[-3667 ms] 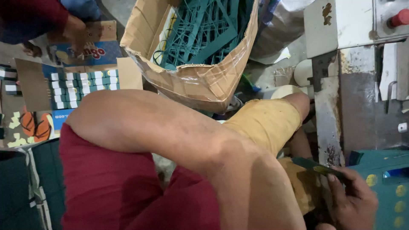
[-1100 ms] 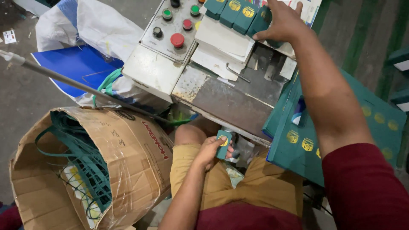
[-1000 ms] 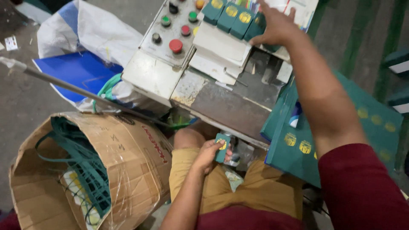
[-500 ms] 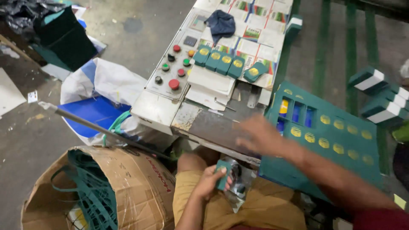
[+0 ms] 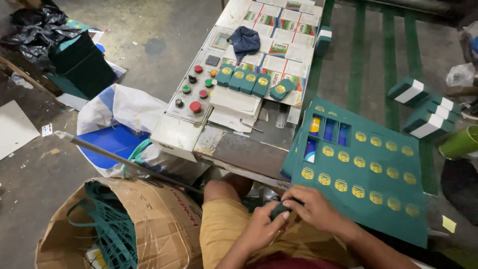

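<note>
Both hands meet over the lap: the left hand [image 5: 263, 226] and right hand [image 5: 312, 206] are closed together around a small green box [image 5: 280, 209], mostly hidden by fingers. Just beside them lies a green printed sheet [image 5: 363, 199] with gold emblems. On the machine panel [image 5: 196, 99] ahead sit 5 folded green boxes [image 5: 244, 81]. A cardboard carton [image 5: 149, 224] holds green offcuts

The card sheet [image 5: 363, 194] at the counter's right edge is dark green with rows of gold emblems and blue cut-outs. The control panel [image 5: 196, 92] carries red, green and black buttons. The shorts [image 5: 224, 226] are mustard yellow.
</note>
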